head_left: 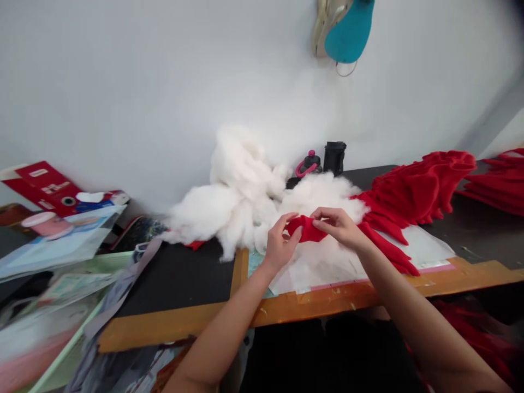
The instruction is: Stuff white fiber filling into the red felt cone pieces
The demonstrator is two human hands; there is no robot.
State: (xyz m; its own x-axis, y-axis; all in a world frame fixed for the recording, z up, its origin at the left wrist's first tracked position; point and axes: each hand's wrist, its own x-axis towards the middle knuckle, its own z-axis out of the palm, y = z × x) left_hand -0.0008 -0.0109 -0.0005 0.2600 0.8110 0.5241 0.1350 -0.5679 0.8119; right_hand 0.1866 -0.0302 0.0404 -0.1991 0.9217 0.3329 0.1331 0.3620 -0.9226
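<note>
Two hands work close together: the fingers of the left hand (pixel 280 248) and right hand (pixel 339 226) pinch a crumpled red fleece piece (pixel 307 229) from either side, above a white paper sheet (pixel 368 256). White polyester stuffing (pixel 229 202) sits just behind, red fleece (pixel 413 188) lies rightward, and the black desk (pixel 176 278) ends at a taped wooden edge (pixel 319 305) in front.

L hand (pixel 280 245), R hand (pixel 339 226), forearms (pixel 221 338) bare; dark clothes (pixel 327 355) below.
</note>
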